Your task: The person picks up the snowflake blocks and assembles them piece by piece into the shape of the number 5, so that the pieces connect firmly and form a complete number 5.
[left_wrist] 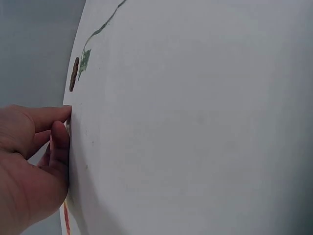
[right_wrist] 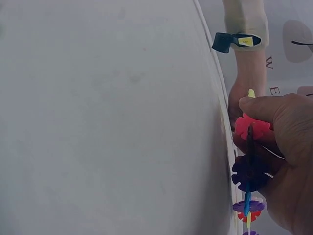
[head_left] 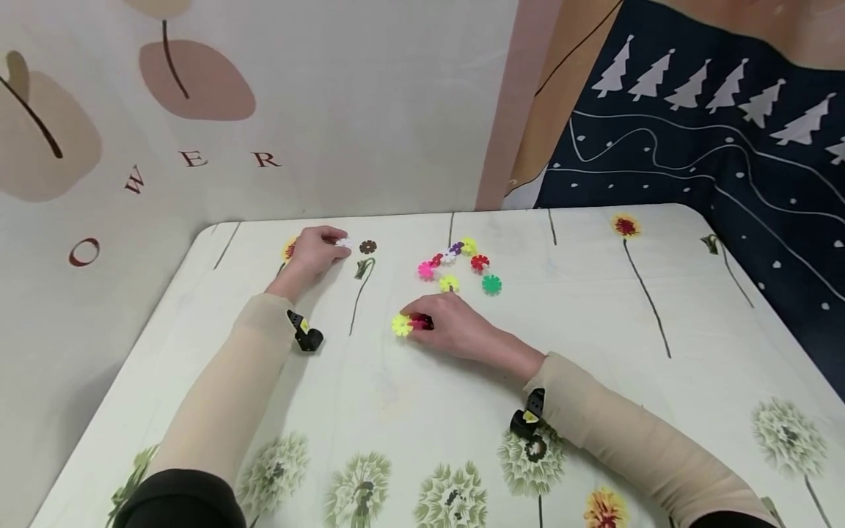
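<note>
Near the far left of the table, my left hand point(head_left: 315, 257) has its thumb and fingertips at a white notched snowflake disc point(head_left: 343, 243) and pinches it by the edge. A brown snowflake disc point(head_left: 367, 247) lies just right of it. My right hand point(head_left: 455, 326), lower and nearer the middle, holds several joined snowflake discs between thumb and fingers. A yellow disc point(head_left: 401, 325) sticks out at the left end, with a red-pink disc point(right_wrist: 252, 126) and a dark blue disc point(right_wrist: 249, 172) behind it. The palm side is partly hidden.
Beyond my right hand lie more snowflake discs: pink point(head_left: 426, 270), yellow point(head_left: 469, 246), red point(head_left: 480, 262), green point(head_left: 491, 284) and others, some apparently joined. The flower-printed table point(head_left: 581, 308) meets a pale wall point(head_left: 370, 110) and a dark tree-printed cloth point(head_left: 700, 139).
</note>
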{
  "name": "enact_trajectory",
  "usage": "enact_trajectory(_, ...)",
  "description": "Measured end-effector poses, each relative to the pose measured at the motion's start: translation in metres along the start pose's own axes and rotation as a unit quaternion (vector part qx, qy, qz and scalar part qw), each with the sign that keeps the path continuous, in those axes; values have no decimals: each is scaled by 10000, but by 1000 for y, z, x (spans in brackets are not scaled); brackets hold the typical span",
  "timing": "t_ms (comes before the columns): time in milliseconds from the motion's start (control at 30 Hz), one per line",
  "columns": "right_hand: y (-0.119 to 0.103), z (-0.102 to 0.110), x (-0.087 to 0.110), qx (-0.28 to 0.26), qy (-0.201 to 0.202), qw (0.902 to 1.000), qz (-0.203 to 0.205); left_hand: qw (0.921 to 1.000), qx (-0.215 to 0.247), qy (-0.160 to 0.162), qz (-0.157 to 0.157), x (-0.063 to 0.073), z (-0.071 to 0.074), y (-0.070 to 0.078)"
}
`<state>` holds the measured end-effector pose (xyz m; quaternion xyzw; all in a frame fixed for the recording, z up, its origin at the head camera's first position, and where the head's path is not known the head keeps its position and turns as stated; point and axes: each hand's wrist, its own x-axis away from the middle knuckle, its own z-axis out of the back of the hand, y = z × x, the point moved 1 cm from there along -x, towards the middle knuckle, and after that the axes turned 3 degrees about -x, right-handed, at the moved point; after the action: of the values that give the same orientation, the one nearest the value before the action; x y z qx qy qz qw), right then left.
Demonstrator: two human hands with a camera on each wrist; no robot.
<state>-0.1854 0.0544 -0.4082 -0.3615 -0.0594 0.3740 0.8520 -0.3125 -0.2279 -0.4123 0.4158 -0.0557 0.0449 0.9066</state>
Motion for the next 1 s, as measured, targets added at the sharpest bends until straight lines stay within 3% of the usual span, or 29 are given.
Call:
enact_trajectory(233, 2, 6, 3, -9, -26, 9999, -142, 9987, -140, -286, -386, 8, -7, 0)
enact_trajectory(433, 1, 5, -1, -74, -46, 9999, -80, 9965, 276, -738, -295, 35, -4, -1)
enact_trajectory(600, 2, 1, -1, -120, -58, 9999, -34, 9883, 681, -1273, -491, 61, -7, -4)
enact_trajectory(733, 1, -1, -2, -71, -79, 9999, -71, 9825, 865, -1501, -683, 78, -14, -2)
enact_trajectory(1000, 1, 3, -2, -26, -21, 9999, -100, 9711, 1101, -1948, -831, 92, -27, 8)
